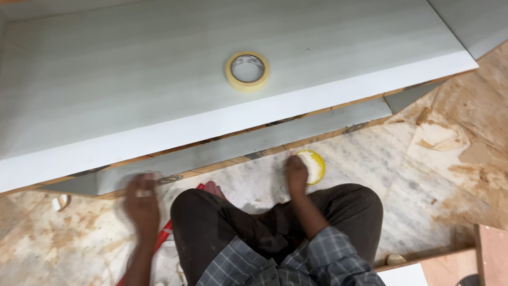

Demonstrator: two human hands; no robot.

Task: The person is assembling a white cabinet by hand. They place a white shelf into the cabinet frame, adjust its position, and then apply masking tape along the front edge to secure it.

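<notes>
I sit cross-legged on the floor in front of a large pale grey laminated board (159, 79) with a white edge. My left hand (142, 204) is blurred, at the lower strip of the board; whether it holds anything I cannot tell. My right hand (296, 173) rests with fingers closed at a small yellow tub (313, 165) on the floor, touching it. A roll of beige masking tape (247, 70) lies flat on top of the board, well away from both hands.
A second grey strip (275, 135) runs under the board's front edge. A red object (164, 233) lies by my left knee. Marble floor (381, 159) with glue stains and wood scraps (423, 115) stretches to the right; plywood pieces (450, 267) lie at the lower right.
</notes>
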